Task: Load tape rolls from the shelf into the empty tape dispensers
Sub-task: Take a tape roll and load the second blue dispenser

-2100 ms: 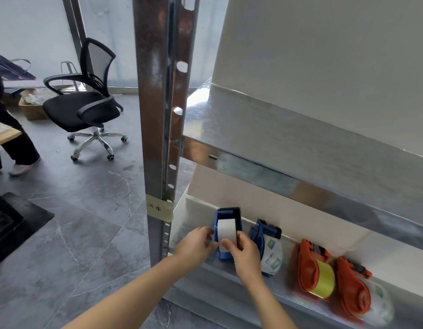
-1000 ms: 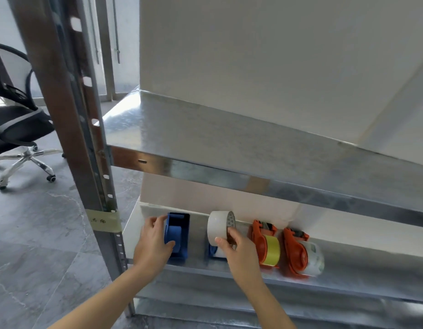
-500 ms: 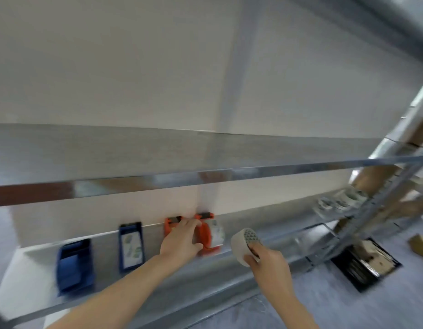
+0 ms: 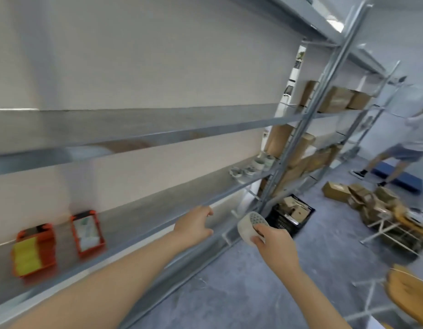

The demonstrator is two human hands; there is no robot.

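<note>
My right hand (image 4: 273, 244) grips a white tape roll (image 4: 249, 227) in the air in front of the metal shelf (image 4: 158, 210). My left hand (image 4: 195, 225) hovers at the shelf's front edge with relaxed fingers and holds nothing. Two orange tape dispensers stand at the left of the shelf: one with yellow tape (image 4: 33, 252) and one with a whitish roll (image 4: 87, 230). Several loose tape rolls (image 4: 252, 166) lie far along the same shelf to the right. The view is blurred by motion.
A metal upright (image 4: 298, 136) divides this shelving bay from another holding cardboard boxes (image 4: 336, 98). A black crate (image 4: 290, 214) sits on the floor by the upright. More boxes and a wire rack (image 4: 372, 210) litter the floor at right, where a person (image 4: 400, 150) bends over.
The view has swung right along the shelf. The blue dispensers have left the frame. My right hand still holds the white roll; my left hand has come off the orange dispenser.
</note>
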